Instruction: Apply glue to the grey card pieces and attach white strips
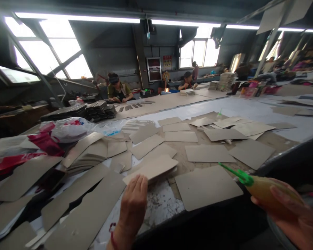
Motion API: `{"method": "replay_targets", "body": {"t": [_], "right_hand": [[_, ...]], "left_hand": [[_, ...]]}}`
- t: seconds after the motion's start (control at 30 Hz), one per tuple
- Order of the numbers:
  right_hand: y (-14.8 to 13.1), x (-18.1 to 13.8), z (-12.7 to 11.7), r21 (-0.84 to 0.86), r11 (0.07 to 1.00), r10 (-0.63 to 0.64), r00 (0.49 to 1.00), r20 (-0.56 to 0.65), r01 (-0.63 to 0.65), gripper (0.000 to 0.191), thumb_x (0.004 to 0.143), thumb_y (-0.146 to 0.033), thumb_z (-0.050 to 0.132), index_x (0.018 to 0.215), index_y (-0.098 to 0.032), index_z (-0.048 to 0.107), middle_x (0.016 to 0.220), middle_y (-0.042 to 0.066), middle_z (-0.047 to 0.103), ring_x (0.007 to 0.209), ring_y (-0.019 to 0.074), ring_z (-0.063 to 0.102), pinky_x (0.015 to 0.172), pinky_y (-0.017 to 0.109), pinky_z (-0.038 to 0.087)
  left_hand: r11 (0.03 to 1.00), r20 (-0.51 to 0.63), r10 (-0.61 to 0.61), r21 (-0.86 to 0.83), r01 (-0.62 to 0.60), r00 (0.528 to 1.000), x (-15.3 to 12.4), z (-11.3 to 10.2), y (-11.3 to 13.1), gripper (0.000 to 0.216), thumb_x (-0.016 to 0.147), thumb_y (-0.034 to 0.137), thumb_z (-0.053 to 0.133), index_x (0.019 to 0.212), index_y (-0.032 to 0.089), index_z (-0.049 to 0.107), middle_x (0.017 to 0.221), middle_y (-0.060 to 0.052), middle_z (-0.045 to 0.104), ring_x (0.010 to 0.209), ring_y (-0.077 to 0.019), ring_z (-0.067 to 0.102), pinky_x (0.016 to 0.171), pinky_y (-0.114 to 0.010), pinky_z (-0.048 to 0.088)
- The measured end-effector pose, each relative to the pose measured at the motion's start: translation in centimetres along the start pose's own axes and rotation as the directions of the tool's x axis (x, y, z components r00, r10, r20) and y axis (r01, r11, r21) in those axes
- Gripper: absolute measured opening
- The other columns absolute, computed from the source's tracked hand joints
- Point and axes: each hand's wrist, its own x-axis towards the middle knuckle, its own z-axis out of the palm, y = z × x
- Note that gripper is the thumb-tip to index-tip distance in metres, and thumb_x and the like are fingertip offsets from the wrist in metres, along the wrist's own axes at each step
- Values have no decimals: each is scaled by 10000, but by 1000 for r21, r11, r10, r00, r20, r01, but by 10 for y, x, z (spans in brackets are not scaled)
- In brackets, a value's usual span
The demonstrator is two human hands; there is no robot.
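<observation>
My left hand (134, 199) is at the near edge of a pale grey-brown board sheet (152, 165), fingers together and closed over that edge. The sheet lies tilted on other pieces, and my thumb is hidden. In my right hand (293, 211), at the lower right, is a squeeze bottle (275, 194) of amber liquid with a long green nozzle (236, 173) pointing left. A flat board piece (208, 187) lies on the table edge between my hands. More loose boards (210, 153) are spread just beyond it.
Long cut boards (88, 211) overlap at the left, near a curved stack (87, 154) and plastic bags (67, 130). Dark stacked pieces (100, 111) stand farther back. Two people (118, 89) sit across the table, with others farther off. The table's near edge (281, 159) slants up to the right.
</observation>
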Motion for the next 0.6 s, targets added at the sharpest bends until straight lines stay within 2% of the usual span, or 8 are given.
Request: {"method": "replay_targets", "body": {"t": [0.03,0.07,0.1,0.17,0.3,0.43,0.5,0.6], "right_hand": [[-2,-2,4,5,1000,-10,1000,9,10,303,636,-509,760,920,-430,693,1101,45,652,1074,339,628,746,318,581],[-4,-5,9,9,1000,-20,1000,22,20,317,626,-489,780,920,-406,697,1074,49,652,996,315,654,714,292,583],[-6,-7,16,7,1000,-26,999,39,26,342,609,-472,802,923,-389,695,1046,46,654,920,288,666,684,272,586],[-7,-12,34,-6,1000,-27,997,69,27,425,552,-449,847,931,-363,676,995,31,662,828,248,662,628,247,590],[0,-22,73,-26,999,34,984,175,-30,552,476,-391,898,944,-292,622,908,-3,678,781,210,655,582,234,582],[10,-35,108,-79,994,101,931,351,-78,562,571,-421,865,1005,-254,549,875,6,690,747,189,646,606,257,560],[15,-45,124,-152,988,90,897,433,-26,574,614,-441,842,1039,-249,506,848,4,688,740,183,639,625,264,547],[23,-61,147,-335,928,52,833,551,164,538,685,-444,790,1069,-241,473,788,-8,660,709,176,617,630,270,525]], "left_hand": [[998,-56,61,21,-59,997,-22,-2,2,337,928,40,386,1158,138,613,1183,-106,683,1195,-212,571,1058,-383,410],[977,-120,205,83,-196,971,-44,-3,4,339,913,24,413,1170,129,607,1161,-101,693,1169,-219,591,1039,-374,433],[957,-165,281,127,-262,945,-64,-2,7,345,896,-4,422,1160,118,608,1122,-97,707,1127,-219,616,1012,-363,457],[943,-228,324,159,-293,918,-95,2,12,352,864,-58,424,1118,93,616,1046,-101,724,1032,-212,658,944,-340,504],[990,-333,140,69,-124,932,-110,11,22,287,851,-67,461,1044,59,631,954,-129,720,907,-209,689,843,-337,557],[997,-340,78,28,-73,937,-105,15,29,270,850,-62,475,1021,63,642,936,-128,718,888,-217,690,811,-352,573],[995,-319,100,26,-97,942,-108,16,32,322,844,-83,447,1052,66,643,999,-131,720,969,-236,676,856,-377,563],[994,-304,108,6,-111,947,-116,16,36,361,856,-78,421,1105,65,640,1090,-130,710,1082,-250,634,933,-403,530]]}}
